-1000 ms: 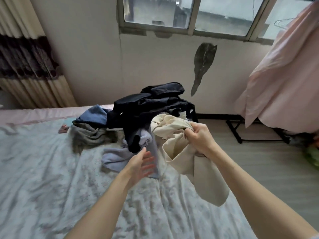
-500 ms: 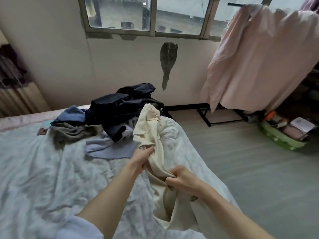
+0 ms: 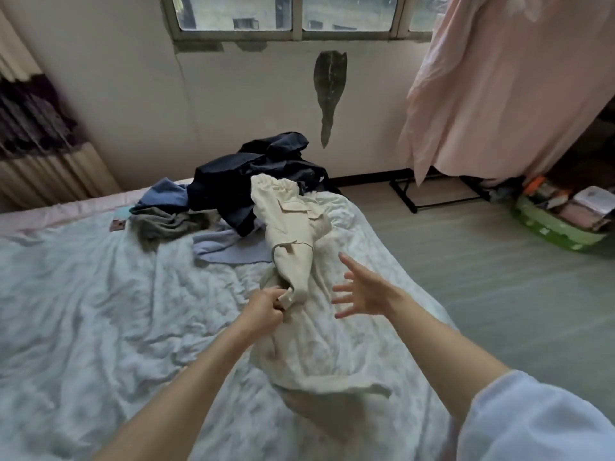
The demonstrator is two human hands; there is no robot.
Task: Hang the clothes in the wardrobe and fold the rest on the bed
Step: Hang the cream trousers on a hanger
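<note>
The cream garment (image 3: 293,247) is now laid lengthwise on the bed (image 3: 83,294), its elasticated waistband toward the clothes pile (image 3: 253,184) and its lower part spread toward the person. Half a second earlier it was held up off the bedding by both hands; it has since been lowered and released on one side. The left hand (image 3: 266,306) is kept pinched on a fold of the cream fabric near the garment's middle. The right hand (image 3: 361,292) has been withdrawn from the cloth and is held just beside it, fingers spread wide, nothing gripped. The camera has also been turned to the right, so the pink sheet (image 3: 506,94) on the rack is brought further into view. The change is judged to mark the start of folding: the garment is assigned to the bed, not the wardrobe. Flattening and straightening are judged to be required next. The pile is not yet sorted.
</note>
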